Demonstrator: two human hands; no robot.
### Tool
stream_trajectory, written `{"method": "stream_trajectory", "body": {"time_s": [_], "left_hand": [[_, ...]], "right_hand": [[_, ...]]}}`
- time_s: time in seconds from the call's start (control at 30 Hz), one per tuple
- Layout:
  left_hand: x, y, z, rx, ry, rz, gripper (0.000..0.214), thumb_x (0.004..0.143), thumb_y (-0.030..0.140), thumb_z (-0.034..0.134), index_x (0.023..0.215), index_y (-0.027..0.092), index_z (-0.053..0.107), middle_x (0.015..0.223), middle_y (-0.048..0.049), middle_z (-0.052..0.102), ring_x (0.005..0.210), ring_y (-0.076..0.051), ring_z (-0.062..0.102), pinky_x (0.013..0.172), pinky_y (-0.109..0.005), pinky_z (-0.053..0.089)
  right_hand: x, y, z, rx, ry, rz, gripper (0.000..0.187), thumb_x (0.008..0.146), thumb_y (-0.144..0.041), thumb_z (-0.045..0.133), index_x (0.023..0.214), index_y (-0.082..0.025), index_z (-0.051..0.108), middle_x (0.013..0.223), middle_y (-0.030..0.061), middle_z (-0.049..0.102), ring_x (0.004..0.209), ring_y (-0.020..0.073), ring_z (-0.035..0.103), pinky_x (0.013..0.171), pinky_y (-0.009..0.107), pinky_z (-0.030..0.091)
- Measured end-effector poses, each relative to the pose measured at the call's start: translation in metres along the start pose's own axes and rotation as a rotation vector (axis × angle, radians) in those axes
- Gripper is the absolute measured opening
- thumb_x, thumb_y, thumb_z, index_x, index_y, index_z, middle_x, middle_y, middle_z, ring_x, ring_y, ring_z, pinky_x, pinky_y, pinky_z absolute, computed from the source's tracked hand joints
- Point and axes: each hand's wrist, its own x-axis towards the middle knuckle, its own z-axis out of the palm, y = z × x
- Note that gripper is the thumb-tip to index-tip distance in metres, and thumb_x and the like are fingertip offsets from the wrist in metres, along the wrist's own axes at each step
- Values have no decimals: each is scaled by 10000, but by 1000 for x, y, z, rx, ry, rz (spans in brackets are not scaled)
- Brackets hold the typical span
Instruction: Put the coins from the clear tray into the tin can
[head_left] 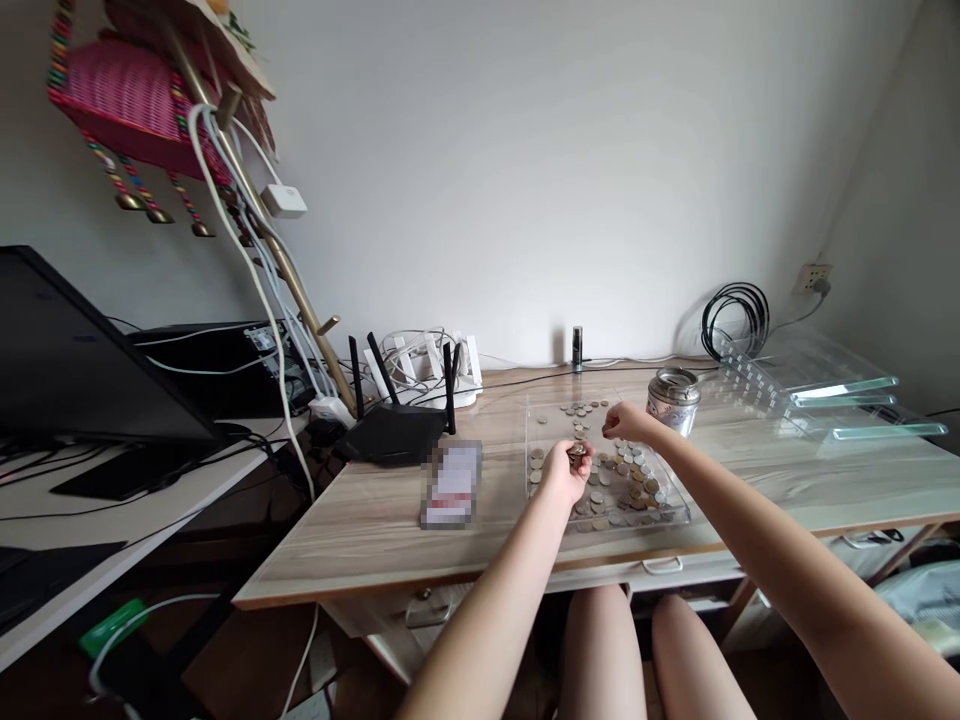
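My left hand (568, 474) is curled around several coins (577, 456), which show at its fingers. My right hand (624, 422) is pinched closed a little farther back and to the right; whatever sits between its fingertips is too small to make out. Under both hands lies a shallow clear plastic tray (671, 513), with many silver and brass-coloured loose coins (637, 478) spread over it. Just right of my right hand stands a metal tin (673, 400) with a patterned side and a clasped lid.
Left of the tray lies a blurred-out rectangular item (454, 485). A black router (394, 432) and a white router (469, 370) with tangled cables stand behind it. Clear acrylic shelves (817, 385) and coiled black cable (736, 318) occupy the right. A small dark bottle (577, 349) is by the wall.
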Motion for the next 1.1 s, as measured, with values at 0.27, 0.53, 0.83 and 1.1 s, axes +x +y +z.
{"method": "stream_trajectory", "body": {"time_s": [0.27,0.53,0.83,1.1], "left_hand": [[33,50,28,353,-252,-152,291,777,327,355,634,115,493,510,-32,492,304,-13,260,278,-114,75],[61,67,28,419,-369,-141,310,762,398,413,609,134,460,501,-11,476,302,-10,271,284,-116,65],[57,55,22,353,-327,-118,316,747,441,457,621,152,434,490,7,465,302,-14,301,277,-113,65],[61,58,17,305,-289,-99,197,768,266,431,630,126,448,500,15,448,311,-8,296,272,-124,85]], "right_hand": [[6,-26,-30,331,72,-312,299,662,-393,521,728,-129,646,596,19,596,528,94,499,478,184,358],[21,-33,-16,236,346,-341,387,774,-391,376,595,-136,605,547,5,551,544,101,478,514,193,333],[-9,-42,-3,152,424,-433,312,812,-344,370,752,-204,643,796,28,601,674,116,533,610,204,366],[-26,-43,-24,33,759,-435,259,817,-297,394,942,-250,616,868,31,616,800,135,514,686,231,381]]}}
